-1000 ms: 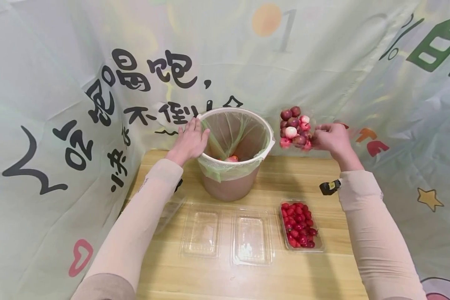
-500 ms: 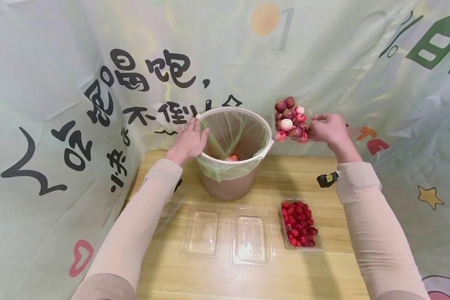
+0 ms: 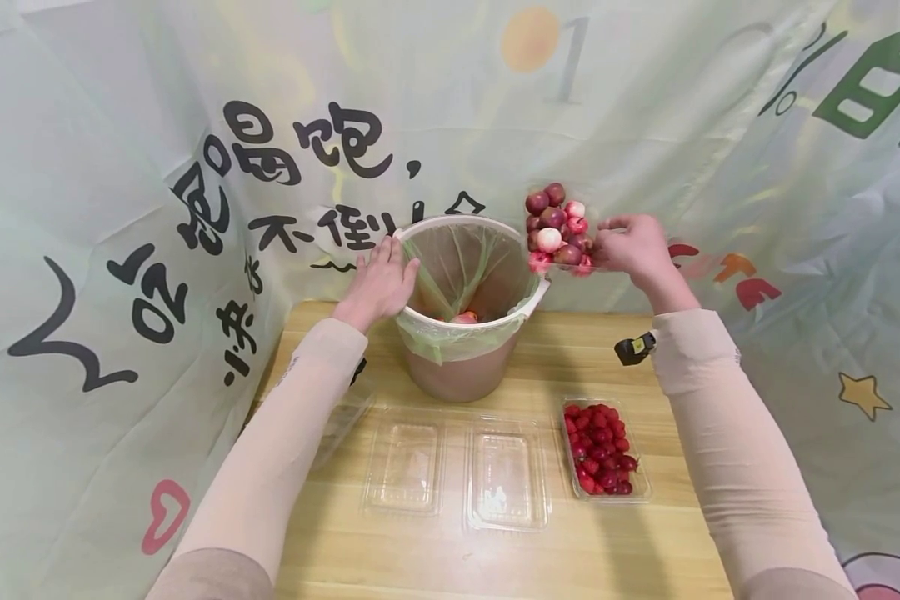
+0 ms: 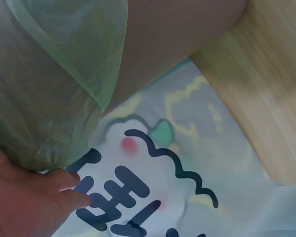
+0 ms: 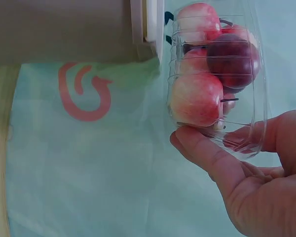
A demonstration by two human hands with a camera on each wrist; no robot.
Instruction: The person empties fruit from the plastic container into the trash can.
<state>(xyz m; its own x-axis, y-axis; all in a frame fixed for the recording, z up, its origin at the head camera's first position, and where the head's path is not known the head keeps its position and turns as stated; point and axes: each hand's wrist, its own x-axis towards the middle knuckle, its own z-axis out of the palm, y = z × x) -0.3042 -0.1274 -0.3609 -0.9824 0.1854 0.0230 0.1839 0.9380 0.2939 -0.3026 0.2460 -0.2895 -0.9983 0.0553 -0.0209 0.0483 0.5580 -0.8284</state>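
Right grip (image 3: 633,243) on punnet (image 5: 245,109) — stems (image 5: 230,100) wrist-view only.

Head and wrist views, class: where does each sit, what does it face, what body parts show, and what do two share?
Head: worn on the head, facing forward and down at the bin and table; forearms, left hand and right hand show.
Left wrist: on that wrist, facing the green bag and printed cloth; part of the left hand shows.
Right wrist: on that wrist, facing the box of fruit; part of the right hand shows.
Head and right wrist share that box.
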